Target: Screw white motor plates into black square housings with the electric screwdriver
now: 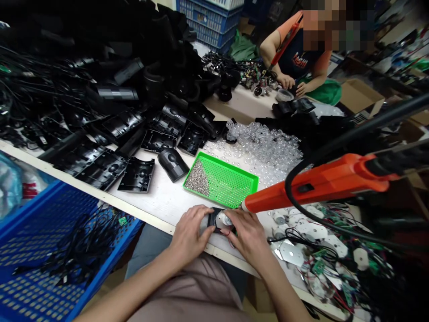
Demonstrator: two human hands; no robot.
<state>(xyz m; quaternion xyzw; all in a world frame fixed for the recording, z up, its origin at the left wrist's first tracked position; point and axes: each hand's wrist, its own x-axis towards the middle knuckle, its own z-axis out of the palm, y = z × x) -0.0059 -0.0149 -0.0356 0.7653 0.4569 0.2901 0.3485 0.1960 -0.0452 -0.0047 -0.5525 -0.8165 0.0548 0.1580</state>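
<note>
Left hand (189, 233) and right hand (246, 237) were together, both clamped on a small black plastic housing (214, 219) with a round silver part (224, 219) set in it, held over the near edge of the worktop (161, 201). A red wire (229, 233) showed by the right hand. The tip of an orange power tool (321, 183) was just beside the right hand, with a black cord (301, 197) curving under it. A green perforated tray (228, 181) lay just past the hands, small silver parts (197, 178) heaped in its left corner. Clear plastic domes (261, 150) were piled behind the tray. Black plastic housing shells (136, 174) lay to the left, black cables (33, 85) heaped behind them. White discs (311, 231) and green circuit boards (318, 267) lay tangled with wires at the right. A blue crate (43, 237) of black cables sat below the left edge. Across the worktop, a co-worker's hands (291, 85) were near a heap of wired parts (244, 71).
</note>
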